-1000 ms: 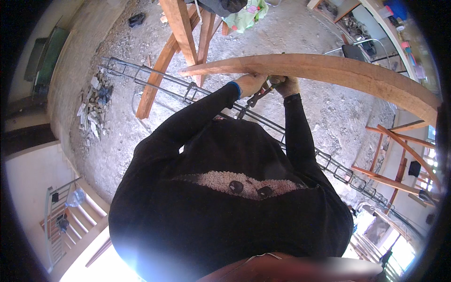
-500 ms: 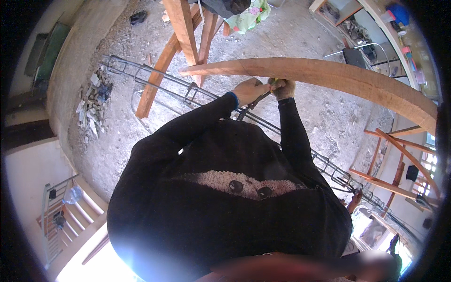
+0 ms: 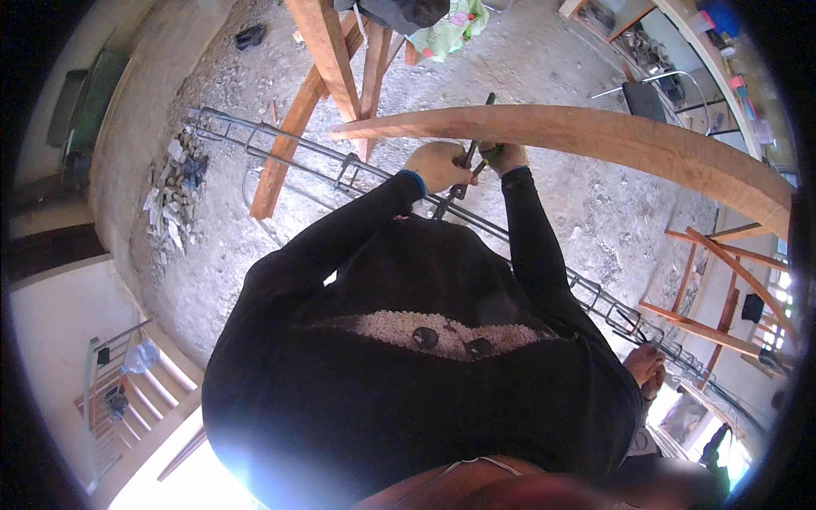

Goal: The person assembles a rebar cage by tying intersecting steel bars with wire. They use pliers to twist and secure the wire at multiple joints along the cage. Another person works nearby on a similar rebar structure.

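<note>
My left hand (image 3: 437, 165), in a pale glove with a blue cuff, is closed round a dark pliers-like metal tool (image 3: 468, 156). One long arm of the tool reaches up across the wooden beam, and its lower end is close to the steel reinforcement cage (image 3: 350, 169). Just right of it, my right hand (image 3: 507, 158), also in a pale glove, has its fingers curled in. What those fingers hold, if anything, I cannot make out. The cage of long bars and square stirrups runs diagonally beneath both hands and partly behind my body.
A wooden beam (image 3: 595, 127) arches across just beyond my hands. Timber props (image 3: 327, 59) stand at the far left, near a rubble heap (image 3: 174, 191). Another person's hands (image 3: 648, 365) are by the cage at lower right. A chair (image 3: 642, 100) stands far right.
The tool has swung upright, its long arm now showing across the beam. My left hand has shifted slightly left, away from the right. The other person's hands have come further into view.
</note>
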